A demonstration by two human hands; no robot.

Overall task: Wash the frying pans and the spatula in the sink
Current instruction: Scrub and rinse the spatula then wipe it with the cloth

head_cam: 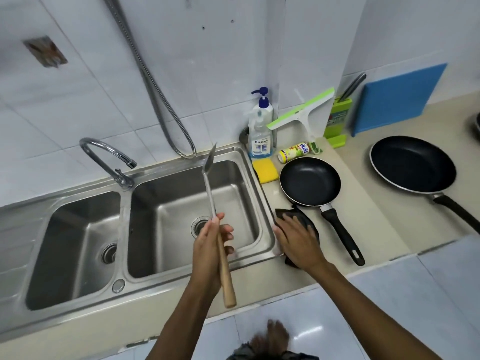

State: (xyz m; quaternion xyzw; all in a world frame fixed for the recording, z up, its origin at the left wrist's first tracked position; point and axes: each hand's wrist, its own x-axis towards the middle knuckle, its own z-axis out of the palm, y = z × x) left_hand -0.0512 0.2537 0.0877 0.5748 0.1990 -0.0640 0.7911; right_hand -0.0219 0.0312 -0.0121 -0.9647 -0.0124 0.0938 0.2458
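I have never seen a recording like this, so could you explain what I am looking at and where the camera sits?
There is no machine here: these are a person's two bare hands, filmed by one wide-angle camera worn on the head, looking down. The left hand grips a wooden-handled spatula over the right basin of the sink. The right hand rests flat on a dark cloth on the counter. Beside it lie a small frying pan, a large frying pan and a yellow sponge.

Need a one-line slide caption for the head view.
Left hand holds the spatula over the sink; right hand rests on a dark cloth.
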